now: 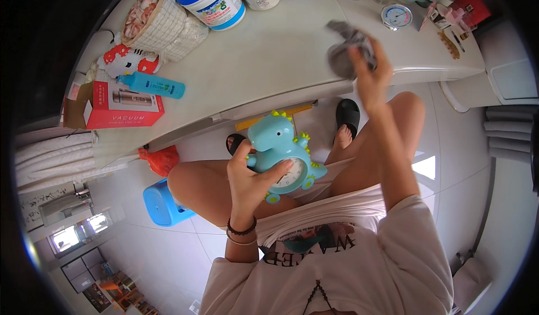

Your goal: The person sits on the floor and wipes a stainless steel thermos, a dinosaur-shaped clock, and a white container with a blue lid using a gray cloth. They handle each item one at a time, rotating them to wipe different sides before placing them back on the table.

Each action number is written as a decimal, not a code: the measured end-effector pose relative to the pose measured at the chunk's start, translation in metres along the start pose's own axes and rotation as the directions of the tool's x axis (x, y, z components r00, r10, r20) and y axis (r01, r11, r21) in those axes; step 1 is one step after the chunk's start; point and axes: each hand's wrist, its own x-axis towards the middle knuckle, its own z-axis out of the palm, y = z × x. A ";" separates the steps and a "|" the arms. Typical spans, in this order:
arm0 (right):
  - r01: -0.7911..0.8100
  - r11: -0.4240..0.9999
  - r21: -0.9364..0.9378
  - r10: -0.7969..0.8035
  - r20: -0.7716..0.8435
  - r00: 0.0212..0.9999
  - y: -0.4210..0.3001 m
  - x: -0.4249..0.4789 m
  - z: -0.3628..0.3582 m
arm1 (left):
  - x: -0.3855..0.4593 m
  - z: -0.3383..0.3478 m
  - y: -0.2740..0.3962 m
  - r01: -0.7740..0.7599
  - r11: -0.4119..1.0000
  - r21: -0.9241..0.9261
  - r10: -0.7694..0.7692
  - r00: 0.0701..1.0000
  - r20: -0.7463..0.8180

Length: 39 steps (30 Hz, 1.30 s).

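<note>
My left hand [252, 178] grips a turquoise dinosaur-shaped alarm clock [273, 142] above my lap, the thumb lying across its round dial. The clock has yellow-green spikes and feet. Up and to the right, my right hand [372, 73] is closed on a grey cloth [345, 56], blurred by motion, held over the front edge of the white countertop [269, 50]. Cloth and clock are apart.
On the counter's left stand a red vacuum flask box [128, 106], a blue bottle [156, 85], a woven basket [156, 24] and a blue-lidded tub [214, 3]. A round dial gauge [396, 16] and a comb [449, 45] lie right. A blue stool [158, 203] stands below.
</note>
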 end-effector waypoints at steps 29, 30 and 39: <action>0.662 0.533 -0.527 -0.145 0.714 0.685 0.049 0.017 0.106 | 0.021 -0.031 -0.001 -0.227 0.946 -0.232 0.121 0.910 -0.397; 0.691 0.544 -0.476 -0.166 0.747 0.644 0.045 0.004 0.117 | 0.023 -0.030 -0.001 -0.229 0.944 -0.237 0.121 0.911 -0.395; 0.662 0.662 -0.353 -0.261 0.718 0.645 0.039 -0.018 0.090 | 0.034 -0.028 0.014 -0.216 0.925 -0.312 0.073 0.908 -0.413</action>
